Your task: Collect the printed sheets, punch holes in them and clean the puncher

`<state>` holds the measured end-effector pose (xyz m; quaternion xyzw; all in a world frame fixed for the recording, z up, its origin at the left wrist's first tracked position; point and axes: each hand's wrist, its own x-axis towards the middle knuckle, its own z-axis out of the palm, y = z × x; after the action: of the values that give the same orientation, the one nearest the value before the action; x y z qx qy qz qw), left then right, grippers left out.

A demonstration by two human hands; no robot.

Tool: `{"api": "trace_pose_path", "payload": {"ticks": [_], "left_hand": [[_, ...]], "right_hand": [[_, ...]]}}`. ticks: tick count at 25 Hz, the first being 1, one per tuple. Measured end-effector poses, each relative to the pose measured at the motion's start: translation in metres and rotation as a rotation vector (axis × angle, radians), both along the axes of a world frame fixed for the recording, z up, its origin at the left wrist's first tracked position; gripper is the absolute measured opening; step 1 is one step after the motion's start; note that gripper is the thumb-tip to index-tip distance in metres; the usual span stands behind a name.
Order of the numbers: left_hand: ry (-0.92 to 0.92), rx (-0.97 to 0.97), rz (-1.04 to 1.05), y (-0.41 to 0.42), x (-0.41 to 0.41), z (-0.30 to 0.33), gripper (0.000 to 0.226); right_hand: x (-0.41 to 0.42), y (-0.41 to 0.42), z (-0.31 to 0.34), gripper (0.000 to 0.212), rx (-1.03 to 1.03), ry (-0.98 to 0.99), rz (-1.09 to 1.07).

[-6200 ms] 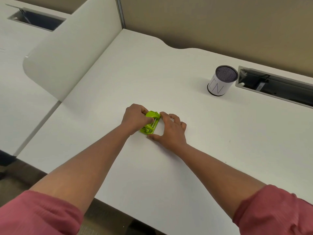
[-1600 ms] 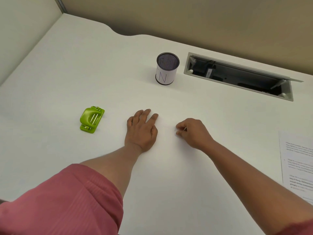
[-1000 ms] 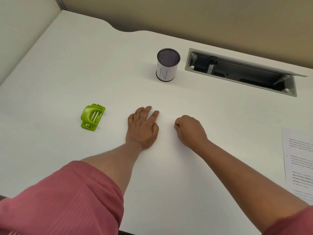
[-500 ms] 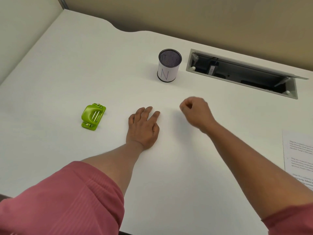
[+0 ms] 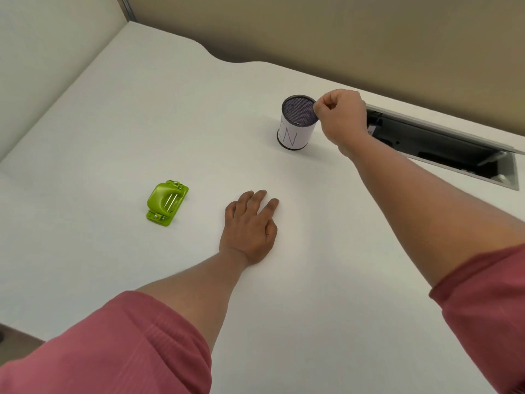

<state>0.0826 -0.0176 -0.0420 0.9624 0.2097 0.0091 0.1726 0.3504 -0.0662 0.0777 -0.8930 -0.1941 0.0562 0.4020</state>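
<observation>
On the left of the white surface [image 5: 142, 109] lies the green hole puncher [image 5: 167, 202], resting on its base with the handle up; its long axis runs from near-left to far-right, and two metal pins show on top. To its right, well apart from it, the left hand [image 5: 250, 228] rests palm down on the surface, fingers [image 5: 260, 199] straight and slightly spread, holding nothing. Farther back and right stands a mesh cup [image 5: 297, 122], upright, wrapped in white paper with pen marks; what lies inside cannot be made out. The right hand [image 5: 341, 118] hovers at the cup's rim, fingertips pinched together; whether they hold anything is too small to tell. Behind it, a recessed cable tray [image 5: 443, 146] is open.
</observation>
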Motion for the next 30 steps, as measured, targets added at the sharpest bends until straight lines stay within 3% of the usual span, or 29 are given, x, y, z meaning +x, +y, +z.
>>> {"api": "trace_pose_path", "payload": {"ticks": [9,22,30], "left_hand": [[0.018,-0.008,-0.006,0.001,0.0,0.001,0.053],[-0.004,-0.008,-0.015,0.002,0.0,0.002,0.055],[-0.022,-0.019,-0.02,0.002,-0.001,0.0,0.052]], "right_hand": [[0.012,0.016,-0.012,0.018,-0.054,0.026,0.004],[-0.006,0.013,-0.006,0.014,0.094,0.111,0.005],[-0.037,-0.008,-0.01,0.018,0.16,0.014,0.02]]}}
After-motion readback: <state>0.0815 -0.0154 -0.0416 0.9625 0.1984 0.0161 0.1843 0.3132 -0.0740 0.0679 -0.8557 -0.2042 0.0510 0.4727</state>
